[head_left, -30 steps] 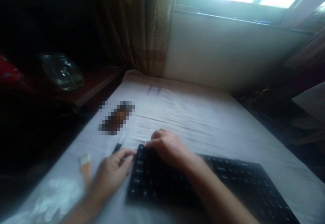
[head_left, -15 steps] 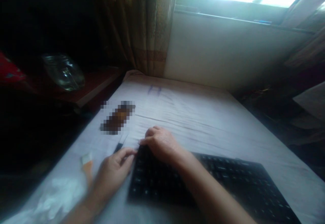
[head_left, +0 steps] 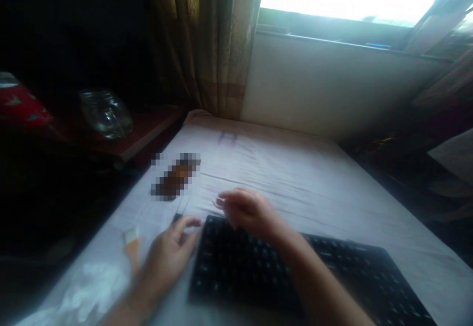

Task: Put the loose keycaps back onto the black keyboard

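Observation:
A black keyboard [head_left: 244,267] lies across the cloth-covered table. At its left edge is my left hand [head_left: 172,247], thumb and forefinger apart, with nothing visible between them. My right hand [head_left: 247,210] hovers over the keyboard's top left corner, its fingers curled; a thin light sliver shows at the fingertips, too blurred to name. My right forearm hides part of the keys. Just beyond my left hand, a small dark object [head_left: 178,216] is partly covered by the fingers.
A brush with an orange handle [head_left: 133,249] and crumpled clear plastic [head_left: 90,286] lie at the left. Farther back is a pixelated brown item [head_left: 176,177]. A glass jar [head_left: 107,114] stands on a dark wooden surface beside a red item [head_left: 24,102].
My right hand has lifted off the keyboard's corner and moved slightly right. My left finger and thumb have parted from the keyboard's edge. The whole view has shifted a little.

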A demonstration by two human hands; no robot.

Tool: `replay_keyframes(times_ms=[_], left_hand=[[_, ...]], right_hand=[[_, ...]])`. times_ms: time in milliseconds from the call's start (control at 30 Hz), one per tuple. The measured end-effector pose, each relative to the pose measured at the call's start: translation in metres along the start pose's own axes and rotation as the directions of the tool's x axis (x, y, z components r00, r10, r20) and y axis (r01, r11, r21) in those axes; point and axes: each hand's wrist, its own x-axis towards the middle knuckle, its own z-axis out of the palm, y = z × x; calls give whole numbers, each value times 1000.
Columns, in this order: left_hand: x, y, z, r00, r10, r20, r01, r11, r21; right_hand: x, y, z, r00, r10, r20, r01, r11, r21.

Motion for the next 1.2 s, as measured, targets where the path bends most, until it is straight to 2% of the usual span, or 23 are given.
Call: replay_keyframes(times_ms=[67,133,200,300,367,467,600,667,733,800,933,1033,1100,1167,1200], left_hand=[[-2,4,-1,995,63,-83,-65,998,-25],[-4,7,-1,984,122,-130,-133,988,-74],[-7,9,1,984,133,-120,-150,977,-150],[-11,10,4,997,70,-38,-78,953,-292],[-13,12,5,999,52,7,-46,932,-360],[-15,17,8,999,49,3,-43,907,-419],[-15,19,9,999,-22,-29,6,891,-454],[-13,17,5,998,-27,-48,3,895,-446],[-10,15,-2,997,-23,-70,-9,905,-425],[-6,13,-13,996,-24,-83,-9,928,-371],[1,12,-29,999,-24,-38,17,983,-183],[8,15,-29,1000,-2,-12,1,999,-40],[13,18,-25,999,45,6,-45,997,69],[18,20,-21,994,101,50,-107,983,146],[21,20,-18,989,125,75,-136,976,169]], right_hand=[[-5,-8,0,994,106,6,-102,942,318],[-10,-15,4,981,194,17,-179,863,473],[-14,-20,12,968,251,10,-219,822,525],[-18,-25,27,963,271,-5,-228,822,522],[-22,-26,38,962,269,-53,-215,860,462],[-27,-27,51,958,249,-144,-189,922,338],[-32,-30,56,967,111,-228,-71,982,175],[-37,-31,53,967,-14,-253,43,993,113],[-47,-31,47,949,-127,-290,144,989,38],[-62,-28,38,920,-207,-333,198,978,-63],[-107,-9,15,908,-319,-273,255,935,-247],[-142,16,-3,910,-310,-274,189,901,-391],[-162,31,-15,920,-263,-291,90,863,-497],[-177,37,-28,875,-262,-407,-19,822,-570],[-184,37,-36,820,-252,-514,-103,818,-566]])
